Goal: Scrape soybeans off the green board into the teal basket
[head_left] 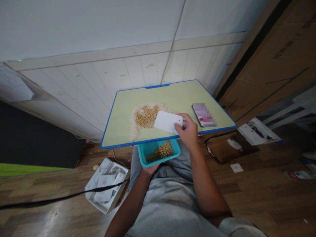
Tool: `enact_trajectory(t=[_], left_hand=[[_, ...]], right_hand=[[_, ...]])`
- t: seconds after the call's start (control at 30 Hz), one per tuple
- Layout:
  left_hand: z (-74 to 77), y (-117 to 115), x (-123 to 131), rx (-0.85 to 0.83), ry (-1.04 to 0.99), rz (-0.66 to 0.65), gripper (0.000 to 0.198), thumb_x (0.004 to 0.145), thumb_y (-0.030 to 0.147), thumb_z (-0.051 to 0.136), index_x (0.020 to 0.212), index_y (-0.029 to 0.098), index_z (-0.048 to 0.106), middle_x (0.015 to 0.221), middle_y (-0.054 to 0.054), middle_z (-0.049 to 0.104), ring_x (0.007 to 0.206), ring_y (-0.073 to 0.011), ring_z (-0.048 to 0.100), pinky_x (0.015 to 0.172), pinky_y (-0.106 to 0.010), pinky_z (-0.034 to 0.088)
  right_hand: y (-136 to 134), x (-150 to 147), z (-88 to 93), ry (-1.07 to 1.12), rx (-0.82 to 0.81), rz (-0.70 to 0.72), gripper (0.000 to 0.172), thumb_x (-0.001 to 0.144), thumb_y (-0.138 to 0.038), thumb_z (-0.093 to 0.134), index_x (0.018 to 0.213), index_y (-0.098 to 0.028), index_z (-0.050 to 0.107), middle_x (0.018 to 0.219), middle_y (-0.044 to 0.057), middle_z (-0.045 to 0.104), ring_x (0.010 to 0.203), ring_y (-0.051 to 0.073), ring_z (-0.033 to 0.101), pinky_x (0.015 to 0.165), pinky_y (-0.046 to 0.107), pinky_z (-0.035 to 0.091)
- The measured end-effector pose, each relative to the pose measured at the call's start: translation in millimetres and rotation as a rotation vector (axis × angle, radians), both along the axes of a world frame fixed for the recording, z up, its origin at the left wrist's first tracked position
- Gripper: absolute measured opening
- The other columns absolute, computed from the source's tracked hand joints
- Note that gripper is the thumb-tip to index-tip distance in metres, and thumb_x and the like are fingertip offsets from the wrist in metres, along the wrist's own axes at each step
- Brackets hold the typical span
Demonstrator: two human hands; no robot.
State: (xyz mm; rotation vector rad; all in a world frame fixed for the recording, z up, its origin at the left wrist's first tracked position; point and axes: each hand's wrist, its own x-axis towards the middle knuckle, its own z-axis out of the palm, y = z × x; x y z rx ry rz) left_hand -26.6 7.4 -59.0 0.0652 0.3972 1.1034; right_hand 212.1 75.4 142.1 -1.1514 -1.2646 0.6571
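Note:
My right hand [187, 129] pinches a white card [168, 121] with a small hole near its corner. The card is over the folding table [120, 131], its left edge beside a heap of yellow soybeans [145, 118]. Pale grains [134, 130], like rice, lie around the beans. Below the table's front edge, my left hand [151, 169] holds a turquoise plastic basket [176, 149] from underneath, its fingers mostly hidden. Inside the basket sit soybeans [166, 149] and darker green beans [152, 156].
A phone [203, 115], partly pixelated, lies on the table's right side. A white wall [103, 75] stands behind the table. On the floor are an open white box [106, 184] at left and a cardboard box [222, 148] at right. A black strap [61, 197] crosses the lower left.

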Motion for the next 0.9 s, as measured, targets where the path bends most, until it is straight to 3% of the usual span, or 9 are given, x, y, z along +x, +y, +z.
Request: enact_trajectory(t=[0.2,0.4,0.63,0.9], left_hand=[[-4.1,-1,-2,-0.003,-0.011,-0.018,0.080,0.113,0.071,0.022,0.147,0.041,0.088,0.189,0.003,0.056,0.193,-0.0324,0.008,0.151,-0.073,0.010],[-6.4,-2,-4,-0.022,-0.019,-0.024,0.076,0.114,0.069,0.025,0.144,0.041,0.089,0.190,0.007,0.055,0.193,-0.0277,0.006,0.153,-0.069,0.010],[-9.3,-2,-2,-0.037,-0.023,-0.026,0.079,0.115,0.069,0.024,0.140,0.039,0.092,0.184,0.006,0.062,0.192,-0.0271,0.008,0.154,-0.065,0.011],[-5.5,-1,-1,-0.044,-0.023,-0.011,0.076,0.115,0.069,0.026,0.145,0.040,0.089,0.183,0.002,0.065,0.192,-0.0294,0.017,0.152,-0.071,0.012]], right_hand=[[4,6,-7.2,-0.041,0.061,-0.183,0.036,0.087,-0.029,0.076,0.123,-0.027,0.081,0.080,0.000,0.083,0.066,0.022,0.070,0.063,0.033,0.056],[3,3,-7.5,-0.035,0.093,-0.240,0.035,0.091,-0.030,0.077,0.126,-0.025,0.080,0.090,0.005,0.086,0.079,0.026,0.079,0.075,0.037,0.065],[3,-2,-4.4,0.013,0.142,-0.300,0.035,0.094,-0.031,0.076,0.128,-0.025,0.078,0.098,0.008,0.089,0.085,0.025,0.083,0.077,0.035,0.066],[7,-9,-1.0,-0.111,0.165,-0.291,0.035,0.097,-0.032,0.071,0.130,-0.027,0.078,0.109,0.008,0.087,0.088,0.026,0.081,0.080,0.036,0.066]])
